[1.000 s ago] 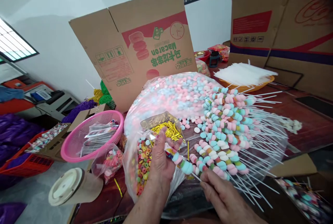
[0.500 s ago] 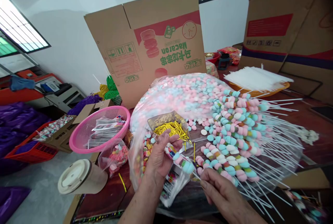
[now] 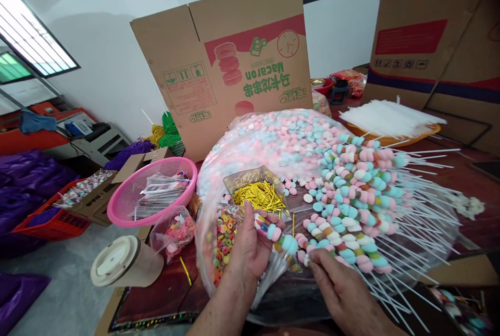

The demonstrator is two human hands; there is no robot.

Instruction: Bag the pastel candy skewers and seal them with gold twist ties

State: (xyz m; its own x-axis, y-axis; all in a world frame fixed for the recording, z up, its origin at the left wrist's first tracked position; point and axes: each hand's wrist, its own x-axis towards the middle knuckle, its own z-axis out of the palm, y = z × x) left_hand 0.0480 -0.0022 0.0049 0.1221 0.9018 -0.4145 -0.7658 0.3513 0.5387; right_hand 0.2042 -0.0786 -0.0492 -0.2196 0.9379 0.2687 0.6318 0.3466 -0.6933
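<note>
A candy skewer (image 3: 288, 244) of pink, blue and green pieces, its far end in a clear printed wrapper, lies in my left hand (image 3: 250, 250), thumb on one side and fingers curled behind. My right hand (image 3: 338, 281) is closed, thumb and forefinger pinched at the skewer's near end, where the white stick is mostly hidden. Below my left hand, partly covered, are printed plastic wrappers (image 3: 273, 276). Just beyond it sits an open bag of gold twist ties (image 3: 260, 195). A pile of candy skewers (image 3: 357, 200) with white sticks lies close to my right hand.
A large clear bag of pastel candies (image 3: 273, 133) fills the middle. To the left stand a pink basket (image 3: 113, 208) of wrappers and a lidded cup (image 3: 127, 263). Cardboard boxes (image 3: 230, 23) rise behind. White sticks (image 3: 390, 117) lie in an orange tray at right.
The skewer has moved slightly right and down in view, and its wrapper sits a little differently in my left hand. My right hand stays pinched at its near end. The whole view has shifted slightly.
</note>
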